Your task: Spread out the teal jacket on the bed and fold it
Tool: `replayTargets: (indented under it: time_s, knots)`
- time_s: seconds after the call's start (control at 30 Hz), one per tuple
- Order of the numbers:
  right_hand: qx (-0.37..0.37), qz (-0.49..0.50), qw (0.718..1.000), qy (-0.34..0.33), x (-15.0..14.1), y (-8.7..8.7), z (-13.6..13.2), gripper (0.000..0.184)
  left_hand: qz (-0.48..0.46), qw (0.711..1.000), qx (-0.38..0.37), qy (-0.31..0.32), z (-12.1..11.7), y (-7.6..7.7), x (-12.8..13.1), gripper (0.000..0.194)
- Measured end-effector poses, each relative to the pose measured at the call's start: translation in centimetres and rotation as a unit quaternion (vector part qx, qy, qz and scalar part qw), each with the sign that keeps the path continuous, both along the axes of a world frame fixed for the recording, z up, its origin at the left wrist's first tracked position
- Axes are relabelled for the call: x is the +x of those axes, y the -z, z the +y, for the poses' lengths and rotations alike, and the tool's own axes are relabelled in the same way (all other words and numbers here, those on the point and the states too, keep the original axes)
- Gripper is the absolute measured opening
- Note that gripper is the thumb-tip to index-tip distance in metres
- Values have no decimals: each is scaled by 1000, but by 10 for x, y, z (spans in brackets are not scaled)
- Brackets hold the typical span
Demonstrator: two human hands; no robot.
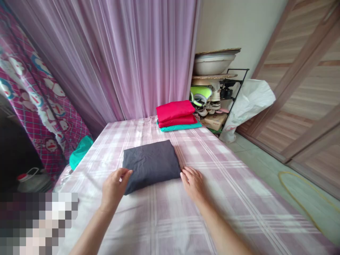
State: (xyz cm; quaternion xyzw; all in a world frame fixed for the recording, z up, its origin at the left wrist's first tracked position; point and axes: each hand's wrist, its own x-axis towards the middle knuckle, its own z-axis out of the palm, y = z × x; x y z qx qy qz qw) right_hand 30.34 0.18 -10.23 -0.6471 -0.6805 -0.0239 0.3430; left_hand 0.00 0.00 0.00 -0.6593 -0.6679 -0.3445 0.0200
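A dark grey folded cloth (151, 164) lies flat in a rectangle on the checked bedsheet. At its left edge is my left hand (114, 184), thumb and fingertips pinched together on the cloth's side. My right hand (192, 180) rests on the sheet by the near right corner, fingers stretched out and the thumb side touching the cloth's edge. Whether the dark cloth is a garment cannot be made out. Behind it, toward the far end of the bed, sits a stack with folded red cloth (175, 111) on top of folded teal cloth (182, 126).
Purple curtains (148, 53) hang beyond the bed (239, 187). A shoe rack (235, 90) with basins (214, 63) on top stands at the far right, beside a white bag (247, 102). A teal bag (81, 152) and a plastic jug (34, 180) are at the left.
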Motion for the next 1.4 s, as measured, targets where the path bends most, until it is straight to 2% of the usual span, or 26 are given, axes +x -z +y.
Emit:
replayTargets:
  time_s: [0.07,0.1,0.2,0.3,0.4,0.47,0.57,0.7,0.77,0.83,0.87,0.93,1.0,1.1,1.17,1.27,1.33,1.4]
  knots:
    - [-18,8,1000,-1,-1,-5,3,35,-10,992,-99,-81,8,19,-26,30]
    - [-33,12,999,1,-2,-9,5,35,-12,986,-135,-102,10,26,-37,32]
    - [-110,29,993,17,-5,-27,14,38,-60,976,-180,-105,15,37,-55,37]
    - [-231,61,971,14,-7,-45,28,44,-175,958,-216,-64,20,32,-59,45]
    - [-336,125,933,-5,-8,-58,42,46,-307,897,-317,-19,23,19,-56,56]
    - [-375,194,906,-13,-10,-62,49,42,-362,863,-353,-15,24,13,-52,60]
    - [-399,294,868,-20,-11,-66,54,39,-376,855,-355,-44,27,9,-44,60]
    - [-387,359,849,-37,-16,-74,53,29,-373,867,-324,-60,36,11,-31,57]
    - [-376,433,817,-56,-21,-75,52,22,-392,867,-301,-65,39,13,-24,55]
    - [-354,500,788,-67,-27,-74,53,20,-434,851,-286,-69,42,14,-16,53]
    - [-333,509,791,-66,-31,-73,54,19,-457,841,-281,-71,43,15,-13,52]
    - [-272,486,829,-52,-36,-71,59,15,-488,830,-260,-73,46,16,-6,54]
    - [-208,445,870,-41,-37,-73,66,13,-493,839,-220,-68,51,16,1,58]
    - [-133,419,897,-51,-23,-88,78,17,-496,855,-150,-38,67,11,16,61]
    - [-90,407,907,-54,-5,-105,87,21,-508,853,-120,-8,84,4,33,61]
    - [-37,388,921,-25,34,-124,107,27,-515,849,-101,54,116,-9,71,62]
    - [-2,390,921,-2,65,-124,124,31,-457,876,-116,98,139,-14,97,58]
    - [20,402,915,32,95,-110,141,36,-355,916,-146,115,156,-12,118,51]
